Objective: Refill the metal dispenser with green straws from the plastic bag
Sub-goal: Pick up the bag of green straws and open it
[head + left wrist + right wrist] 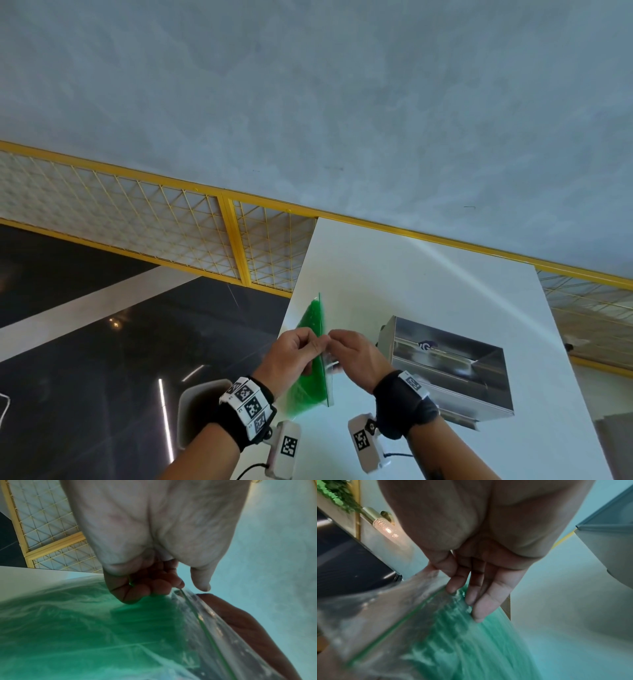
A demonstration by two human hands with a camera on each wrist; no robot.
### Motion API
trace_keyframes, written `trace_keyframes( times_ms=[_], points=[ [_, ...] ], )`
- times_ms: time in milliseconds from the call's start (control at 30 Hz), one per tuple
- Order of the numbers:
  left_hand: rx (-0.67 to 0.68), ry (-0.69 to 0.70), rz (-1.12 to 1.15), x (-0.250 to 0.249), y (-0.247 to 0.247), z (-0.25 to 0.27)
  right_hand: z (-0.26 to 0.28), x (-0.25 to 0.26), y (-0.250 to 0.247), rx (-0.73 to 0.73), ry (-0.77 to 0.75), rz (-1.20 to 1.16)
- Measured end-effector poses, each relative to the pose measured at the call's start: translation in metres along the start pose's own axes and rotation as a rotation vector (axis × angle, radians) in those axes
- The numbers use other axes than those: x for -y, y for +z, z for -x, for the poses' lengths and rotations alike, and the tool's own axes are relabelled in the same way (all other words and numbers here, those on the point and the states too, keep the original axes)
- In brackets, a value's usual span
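Observation:
A clear plastic bag (313, 346) full of green straws (85, 628) is held upright above the white table's (394, 274) left part. My left hand (301, 346) pinches the bag's zip-seal top from the left, and my right hand (342, 346) pinches the same edge from the right. The two hands meet at the seal (197, 616). In the right wrist view my fingers (471, 588) curl on the clear top strip of the bag (393, 615) above the straws (471, 642). The metal dispenser (448, 366) stands on the table just right of my right hand, its lid up.
A yellow mesh fence (171, 226) runs behind the table in front of a grey wall. Dark glossy floor (85, 359) lies to the left, past the table's left edge. A grey seat (195, 404) sits under my left wrist.

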State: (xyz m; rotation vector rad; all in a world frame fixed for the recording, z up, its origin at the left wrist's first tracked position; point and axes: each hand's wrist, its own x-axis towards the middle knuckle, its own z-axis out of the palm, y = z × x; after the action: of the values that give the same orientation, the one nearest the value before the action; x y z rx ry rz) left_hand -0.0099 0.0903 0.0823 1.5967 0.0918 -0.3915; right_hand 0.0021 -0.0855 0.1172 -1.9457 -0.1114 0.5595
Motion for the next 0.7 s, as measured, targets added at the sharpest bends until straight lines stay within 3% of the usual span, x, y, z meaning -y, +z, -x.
trace_keyframes(
  times_ms=[267, 400, 500, 600, 700],
  points=[
    [0.064, -0.034, 0.014, -0.004, -0.004, 0.001, 0.003, 0.003, 0.004, 0.002, -0.021, 0.045],
    [0.092, 0.053, -0.162, -0.009, -0.011, 0.005, 0.008, 0.004, 0.001, -0.045, -0.051, 0.135],
    [-0.047, 0.141, -0.428, -0.016, -0.017, 0.010, 0.010, -0.007, 0.000, -0.185, -0.064, 0.213],
    [-0.188, 0.139, -0.544, -0.020, -0.046, 0.020, 0.020, -0.021, -0.023, -0.333, -0.035, 0.271],
    [-0.222, 0.120, -0.681, -0.028, -0.068, 0.038, 0.032, -0.029, -0.042, -0.357, -0.056, 0.380]
  ],
)
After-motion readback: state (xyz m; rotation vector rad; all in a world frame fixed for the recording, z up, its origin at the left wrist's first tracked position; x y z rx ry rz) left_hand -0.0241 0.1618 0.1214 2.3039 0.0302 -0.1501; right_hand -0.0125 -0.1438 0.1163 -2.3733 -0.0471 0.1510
